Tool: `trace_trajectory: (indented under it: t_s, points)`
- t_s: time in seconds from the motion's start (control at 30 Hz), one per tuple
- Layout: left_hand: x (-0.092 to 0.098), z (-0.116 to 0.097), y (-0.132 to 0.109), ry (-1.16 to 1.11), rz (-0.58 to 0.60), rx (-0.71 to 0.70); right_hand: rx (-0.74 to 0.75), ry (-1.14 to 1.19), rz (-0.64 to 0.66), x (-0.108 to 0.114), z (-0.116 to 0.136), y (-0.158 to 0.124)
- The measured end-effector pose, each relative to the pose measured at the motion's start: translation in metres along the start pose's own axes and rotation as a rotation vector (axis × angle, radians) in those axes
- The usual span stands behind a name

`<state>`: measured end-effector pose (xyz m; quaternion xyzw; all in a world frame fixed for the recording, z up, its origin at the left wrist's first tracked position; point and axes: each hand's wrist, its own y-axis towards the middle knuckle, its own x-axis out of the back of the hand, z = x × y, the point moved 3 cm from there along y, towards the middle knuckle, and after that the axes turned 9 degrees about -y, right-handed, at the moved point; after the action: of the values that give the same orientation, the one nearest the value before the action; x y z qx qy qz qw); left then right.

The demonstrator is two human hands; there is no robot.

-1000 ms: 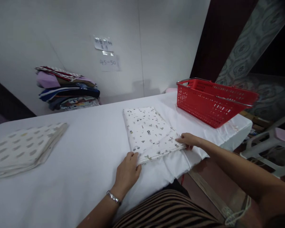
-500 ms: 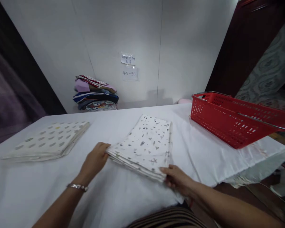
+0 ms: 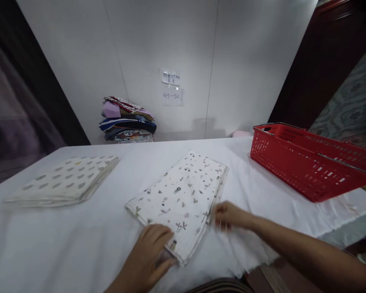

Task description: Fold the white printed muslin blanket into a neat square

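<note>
A folded white cloth [image 3: 183, 199] printed with small grey and brown motifs lies at a slant on the white-covered table, one corner pointing towards me. My left hand [image 3: 149, 254] rests at its near edge, fingers lying on the fabric and thumb spread away beside the corner. Just right of the cloth's right edge is my right hand [image 3: 232, 216], its fingers bent and smeared by motion, so I cannot tell whether they hold anything. To the left lies another folded cream cloth [image 3: 70, 179] with grey leaf-like spots, apart from both hands.
A red plastic basket [image 3: 308, 167] with metal handles stands on the right of the table [image 3: 64, 244]. Against the wall at the back left is a stack of folded fabrics [image 3: 128, 122]. Paper labels [image 3: 172, 96] hang on the wall.
The printed cloth has turned, its near corner now closer to me. My left hand has moved from the left corner down to the near edge; my right hand has come off the right corner.
</note>
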<state>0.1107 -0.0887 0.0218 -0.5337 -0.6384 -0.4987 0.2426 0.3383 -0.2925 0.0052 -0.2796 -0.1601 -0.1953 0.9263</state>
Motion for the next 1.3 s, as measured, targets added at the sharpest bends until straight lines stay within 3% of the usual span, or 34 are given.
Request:
trace_trajectory:
  t_s: [0.1, 0.17, 0.27, 0.37, 0.57, 0.87, 1.1, 1.3]
  points:
    - [-0.017, -0.016, -0.001, -0.008, 0.056, -0.033, -0.07, -0.15, -0.563, 0.098, -0.001, 0.027]
    - [-0.021, -0.013, -0.003, 0.017, 0.052, -0.025, -0.11, -0.205, -0.7, 0.144, -0.005, 0.049]
    - [-0.02, -0.007, -0.002, 0.032, 0.02, -0.078, -0.141, -0.309, -0.737, 0.18, -0.011, 0.082]
    - [-0.014, -0.007, 0.004, -0.011, -0.003, -0.075, -0.166, -0.422, -0.698, 0.19, -0.013, 0.111]
    - [-0.016, -0.023, 0.035, -0.049, -0.007, 0.133, -0.234, -0.494, -0.603, 0.199, -0.013, 0.144]
    - [-0.049, -0.044, 0.092, -0.022, 0.244, 0.466, -0.192, -0.236, -0.582, 0.198, -0.02, 0.143]
    - [-0.057, -0.041, 0.1, 0.032, 0.311, 0.483, -0.134, -0.173, -0.659, 0.204, -0.019, 0.147]
    - [-0.059, -0.042, 0.104, 0.041, 0.323, 0.439, -0.16, -0.316, -0.725, 0.211, -0.031, 0.141]
